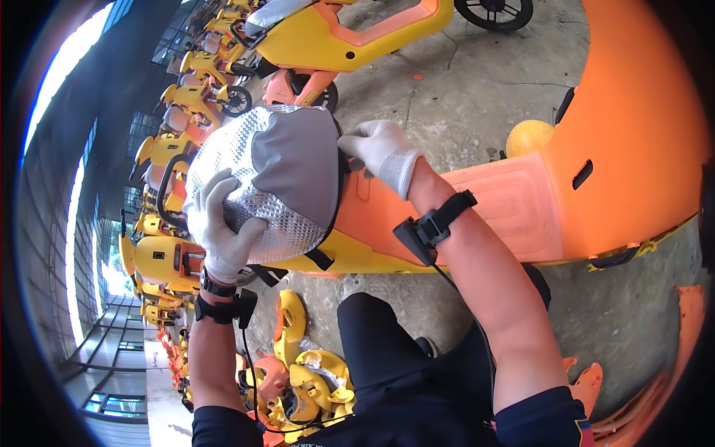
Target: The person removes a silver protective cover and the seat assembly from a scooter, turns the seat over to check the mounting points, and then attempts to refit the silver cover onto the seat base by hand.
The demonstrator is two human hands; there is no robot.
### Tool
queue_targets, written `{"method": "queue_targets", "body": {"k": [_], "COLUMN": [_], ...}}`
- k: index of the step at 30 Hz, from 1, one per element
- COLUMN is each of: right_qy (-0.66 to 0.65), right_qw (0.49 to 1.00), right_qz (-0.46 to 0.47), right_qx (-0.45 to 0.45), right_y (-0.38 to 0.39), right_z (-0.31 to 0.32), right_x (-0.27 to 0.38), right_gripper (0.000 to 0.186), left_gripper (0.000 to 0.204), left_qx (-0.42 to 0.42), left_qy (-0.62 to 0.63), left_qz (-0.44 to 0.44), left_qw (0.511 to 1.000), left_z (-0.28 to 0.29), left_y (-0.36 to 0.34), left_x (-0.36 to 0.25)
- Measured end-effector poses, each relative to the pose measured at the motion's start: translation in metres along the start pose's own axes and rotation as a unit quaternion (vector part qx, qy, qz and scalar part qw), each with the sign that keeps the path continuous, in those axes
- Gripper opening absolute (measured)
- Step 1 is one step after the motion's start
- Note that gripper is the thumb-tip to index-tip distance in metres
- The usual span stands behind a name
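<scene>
A seat cover, silver quilted foil with a smooth grey panel, lies over the seat of an orange and yellow scooter. My left hand, in a white glove, grips the cover's rear left side, thumb apart from the fingers. At the cover's front right edge, my gloved right hand is closed on the dark border; its fingertips are partly hidden. A black strap hangs from the cover's near edge. Behind the seat curves a black grab rail.
Another yellow scooter stands just beyond, and a long row of scooters runs along the left. Loose yellow and orange body panels are piled on the floor by my left leg. More orange panels lie at lower right.
</scene>
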State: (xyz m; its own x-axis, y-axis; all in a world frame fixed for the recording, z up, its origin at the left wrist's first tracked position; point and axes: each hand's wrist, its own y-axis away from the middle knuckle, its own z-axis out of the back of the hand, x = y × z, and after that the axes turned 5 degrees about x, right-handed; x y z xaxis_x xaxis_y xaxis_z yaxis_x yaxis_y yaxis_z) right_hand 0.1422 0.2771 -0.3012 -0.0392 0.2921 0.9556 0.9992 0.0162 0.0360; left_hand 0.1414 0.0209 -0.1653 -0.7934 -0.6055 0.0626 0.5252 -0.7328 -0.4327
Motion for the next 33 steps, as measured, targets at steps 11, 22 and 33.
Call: {"method": "queue_targets", "body": {"k": [11,22,33], "right_qy": [-0.166,0.281,0.253], "right_qw": [0.984,0.959,0.965], "right_qz": [-0.029,-0.036,-0.062], "right_qx": [0.054,0.022,0.003], "right_y": [-0.028,-0.031,-0.033], "right_z": [0.003,0.004,-0.001], "right_x": [-0.017,0.030,0.004], "right_gripper": [0.020,0.021,0.027], "left_gripper": [0.061,0.062,0.077], "left_qx": [0.022,0.020,0.000], "left_qy": [-0.016,-0.013,-0.018], "left_qz": [-0.013,-0.013,-0.064], "left_qw": [1.000,1.000,0.998], "left_z": [0.004,0.009,-0.002], "left_y": [0.001,-0.001,-0.019], "left_x": [0.003,-0.001,-0.019]}}
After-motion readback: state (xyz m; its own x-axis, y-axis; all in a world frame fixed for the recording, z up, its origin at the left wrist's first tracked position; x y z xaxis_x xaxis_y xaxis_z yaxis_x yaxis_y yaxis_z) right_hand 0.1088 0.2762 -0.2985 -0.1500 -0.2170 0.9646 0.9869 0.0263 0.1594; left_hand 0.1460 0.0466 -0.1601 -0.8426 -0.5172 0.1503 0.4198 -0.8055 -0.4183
